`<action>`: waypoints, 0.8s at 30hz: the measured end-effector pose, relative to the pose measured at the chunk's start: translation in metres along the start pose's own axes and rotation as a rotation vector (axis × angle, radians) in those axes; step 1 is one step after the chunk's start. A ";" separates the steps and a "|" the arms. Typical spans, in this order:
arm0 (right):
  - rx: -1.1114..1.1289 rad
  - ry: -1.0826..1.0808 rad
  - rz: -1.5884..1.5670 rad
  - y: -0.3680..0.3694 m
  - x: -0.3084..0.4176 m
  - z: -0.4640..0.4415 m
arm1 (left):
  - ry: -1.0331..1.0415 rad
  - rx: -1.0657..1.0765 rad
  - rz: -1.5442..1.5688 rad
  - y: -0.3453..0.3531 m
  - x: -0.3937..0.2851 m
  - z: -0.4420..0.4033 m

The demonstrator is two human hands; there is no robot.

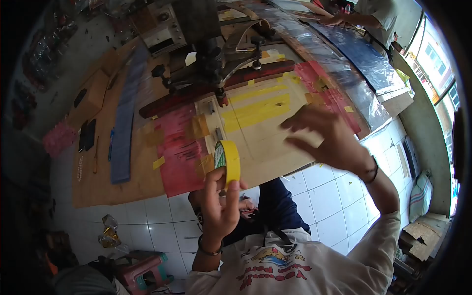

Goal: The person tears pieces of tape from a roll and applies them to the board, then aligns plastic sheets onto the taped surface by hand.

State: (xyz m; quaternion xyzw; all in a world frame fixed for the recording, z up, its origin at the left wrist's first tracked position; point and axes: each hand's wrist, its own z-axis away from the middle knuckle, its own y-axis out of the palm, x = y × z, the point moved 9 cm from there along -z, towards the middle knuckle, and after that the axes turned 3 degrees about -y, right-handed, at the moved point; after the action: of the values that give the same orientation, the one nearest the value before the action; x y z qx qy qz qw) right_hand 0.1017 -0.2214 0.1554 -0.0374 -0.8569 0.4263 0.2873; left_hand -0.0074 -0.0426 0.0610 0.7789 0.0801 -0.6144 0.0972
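Note:
My left hand (221, 204) grips a roll of yellow tape (232, 162), held upright near the table's front edge. My right hand (319, 132) is raised over the right part of the work board, fingers apart and a little blurred, with nothing visible in it. Beneath the hands lies a pale board (260, 135) with yellow tape strips (258, 112) across it. Red sheets (182, 147) flank it on both sides. Above the board stands a dark clamping machine head (216, 64) with a long red bar (187, 96).
On the table's left lie a long blue-grey strip (123, 132), a blue pen (111, 140), dark phones (88, 135) and a cardboard box (91, 98). Another person (376, 19) works at a blue panel (356, 51), back right. A stool (145, 273) stands on the tiled floor.

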 end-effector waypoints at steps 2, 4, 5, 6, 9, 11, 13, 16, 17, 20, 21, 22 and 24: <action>-0.024 -0.184 -0.077 0.022 0.048 -0.019 | 0.065 -0.002 -0.080 0.001 -0.010 0.002; -0.030 -0.216 -0.127 0.041 0.059 -0.034 | 0.138 -0.023 -0.195 -0.004 -0.019 0.006; -0.019 -0.247 -0.166 0.048 0.062 -0.041 | 0.176 -0.050 -0.244 -0.009 -0.022 0.009; -0.024 -0.260 -0.202 0.054 0.063 -0.044 | 0.214 -0.079 -0.292 -0.014 -0.024 0.011; -0.011 -0.274 -0.301 0.073 0.064 -0.046 | 0.332 -0.157 -0.498 -0.031 -0.022 0.020; 0.013 -0.243 -0.359 0.084 0.064 -0.046 | 0.384 -0.185 -0.648 -0.036 -0.019 0.025; 0.078 -0.214 -0.364 0.091 0.066 -0.049 | 0.400 -0.178 -0.678 -0.038 -0.022 0.024; 0.127 -0.241 -0.304 0.106 0.065 -0.044 | 0.321 -0.161 -0.654 -0.045 -0.010 0.024; 0.128 -0.236 -0.313 0.111 0.067 -0.039 | 0.280 -0.157 -0.634 -0.049 -0.005 0.022; 0.155 -0.188 -0.368 0.118 0.067 -0.038 | 0.145 -0.165 -0.381 -0.055 -0.006 0.014; 0.167 -0.162 -0.395 0.120 0.066 -0.037 | 0.117 -0.155 -0.355 -0.056 -0.006 0.013; 0.140 -0.201 -0.393 0.120 0.069 -0.036 | 0.091 -0.146 -0.330 -0.057 -0.007 0.011; 0.084 -0.280 -0.383 0.119 0.073 -0.035 | -0.127 -0.115 -0.246 -0.063 -0.005 0.009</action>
State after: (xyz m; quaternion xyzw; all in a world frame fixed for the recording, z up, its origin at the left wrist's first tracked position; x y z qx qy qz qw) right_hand 0.0378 -0.0991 0.1157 0.1971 -0.8614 0.4004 0.2425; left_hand -0.0327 0.0164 0.0603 0.7160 0.2039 -0.6639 0.0704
